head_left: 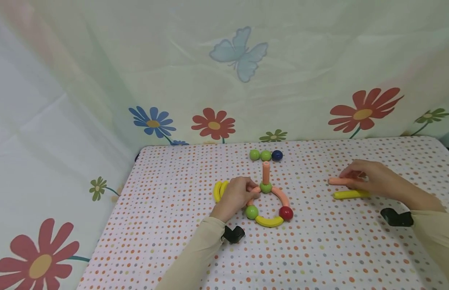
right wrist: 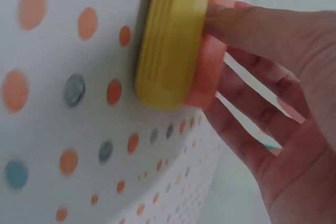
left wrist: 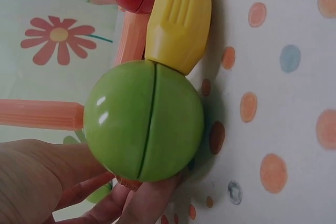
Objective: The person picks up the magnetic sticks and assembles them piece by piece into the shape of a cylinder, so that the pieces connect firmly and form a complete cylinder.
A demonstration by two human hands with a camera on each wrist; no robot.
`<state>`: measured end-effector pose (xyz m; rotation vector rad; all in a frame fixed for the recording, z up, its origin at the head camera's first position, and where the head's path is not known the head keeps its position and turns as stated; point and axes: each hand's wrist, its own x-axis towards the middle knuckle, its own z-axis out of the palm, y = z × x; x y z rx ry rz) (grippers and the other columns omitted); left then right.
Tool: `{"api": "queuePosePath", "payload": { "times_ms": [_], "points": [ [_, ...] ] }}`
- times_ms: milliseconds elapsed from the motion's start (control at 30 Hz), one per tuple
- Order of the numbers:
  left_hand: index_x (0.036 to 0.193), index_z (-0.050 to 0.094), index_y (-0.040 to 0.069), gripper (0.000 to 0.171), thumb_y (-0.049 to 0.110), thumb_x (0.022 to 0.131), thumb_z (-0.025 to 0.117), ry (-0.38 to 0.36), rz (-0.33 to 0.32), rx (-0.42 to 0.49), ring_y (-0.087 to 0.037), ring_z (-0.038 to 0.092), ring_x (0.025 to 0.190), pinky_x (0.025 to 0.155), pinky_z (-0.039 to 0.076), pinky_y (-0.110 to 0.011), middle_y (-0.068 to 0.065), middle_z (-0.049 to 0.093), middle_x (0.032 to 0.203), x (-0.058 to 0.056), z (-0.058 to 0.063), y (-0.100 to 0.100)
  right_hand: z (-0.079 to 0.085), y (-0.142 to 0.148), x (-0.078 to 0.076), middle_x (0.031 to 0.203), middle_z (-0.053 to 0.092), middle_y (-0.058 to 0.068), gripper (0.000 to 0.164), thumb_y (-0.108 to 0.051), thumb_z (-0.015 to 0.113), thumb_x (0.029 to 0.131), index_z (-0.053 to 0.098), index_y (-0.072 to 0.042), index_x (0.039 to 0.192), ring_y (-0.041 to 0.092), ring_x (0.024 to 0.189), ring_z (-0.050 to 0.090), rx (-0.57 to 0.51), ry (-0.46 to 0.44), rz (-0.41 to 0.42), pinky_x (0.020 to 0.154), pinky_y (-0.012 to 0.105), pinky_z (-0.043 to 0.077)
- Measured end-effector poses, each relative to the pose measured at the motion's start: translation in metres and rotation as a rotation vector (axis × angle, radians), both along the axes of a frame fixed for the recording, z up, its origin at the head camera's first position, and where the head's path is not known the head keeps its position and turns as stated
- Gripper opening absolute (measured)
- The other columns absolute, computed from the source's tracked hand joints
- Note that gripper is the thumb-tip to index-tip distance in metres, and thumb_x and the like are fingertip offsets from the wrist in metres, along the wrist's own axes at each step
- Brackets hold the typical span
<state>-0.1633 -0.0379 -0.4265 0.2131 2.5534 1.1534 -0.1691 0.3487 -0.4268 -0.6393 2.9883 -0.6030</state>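
On a bench (head_left: 144,241) covered in dotted cloth, before a backdrop (head_left: 300,72) printed with flowers and a butterfly, a person in cream sleeves handles glossy toy rods and balls. At the middle, a toy ring (head_left: 281,197) lies flat: a far green ball (head_left: 265,187), a near-left green ball (head_left: 251,212) and a red ball (head_left: 286,213), linked by two curved pink rods and a curved yellow rod (head_left: 269,221). An upright pink rod (head_left: 266,173) stands on the far green ball. The left hand (head_left: 238,193) has its fingers curled round the ring's left curved pink rod (head_left: 255,189), with little gap between thumb and fingers. Well apart to the right, the right hand (head_left: 373,177) pinches a straight pink rod (head_left: 338,181) between thumb and fingers, narrowly parted by its thickness. A straight yellow rod (head_left: 349,195) lies just beside it, nearer the person. Left of the left hand lie two spare curved yellow rods (head_left: 217,191); beyond the ring, two green balls (head_left: 254,155) and a navy ball (head_left: 277,155) sit in a row.
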Motion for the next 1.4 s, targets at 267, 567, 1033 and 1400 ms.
{"api": "queuePosePath", "payload": {
  "times_ms": [267,567,1033,1400],
  "points": [
    [0.111,0.077,0.005,0.020,0.012,0.093,0.081,0.000,-0.009,0.013,-0.006,0.052,0.058,0.053,0.041,-0.018,0.004,0.065,0.081,0.000,-0.001,0.002,0.003,-0.025,-0.007,0.092,0.066,0.003,0.029,0.001,0.088,0.078,0.071,0.002,0.102,0.019,0.080,0.058,0.013,-0.023,0.035,0.069,0.035,0.053],
    [0.112,0.077,0.006,0.021,0.014,0.093,0.081,0.009,-0.013,-0.002,-0.005,0.054,0.064,0.058,0.043,-0.017,0.005,0.065,0.082,-0.001,-0.002,-0.001,0.022,-0.087,0.021,0.097,0.066,-0.008,0.038,0.006,0.089,0.077,0.068,-0.007,0.106,0.004,0.086,0.061,-0.266,0.110,0.201,0.071,0.029,0.059],
    [0.112,0.076,0.007,0.020,0.015,0.094,0.080,0.002,-0.011,0.005,-0.006,0.057,0.059,0.056,0.044,-0.018,0.005,0.066,0.079,-0.001,-0.003,-0.001,0.008,-0.129,0.049,0.111,0.062,0.002,0.034,0.016,0.075,0.087,0.061,0.003,0.116,0.009,0.100,0.066,-0.827,-0.150,0.241,0.087,0.023,0.058],
    [0.112,0.077,0.008,0.020,0.016,0.094,0.081,0.013,-0.009,-0.008,-0.005,0.057,0.060,0.058,0.045,-0.017,0.006,0.067,0.081,-0.001,-0.004,-0.002,-0.008,-0.137,0.059,0.114,0.063,0.001,0.035,0.019,0.072,0.087,0.061,0.005,0.118,0.008,0.103,0.066,-0.914,-0.157,0.236,0.087,0.023,0.057]
  ]
}}
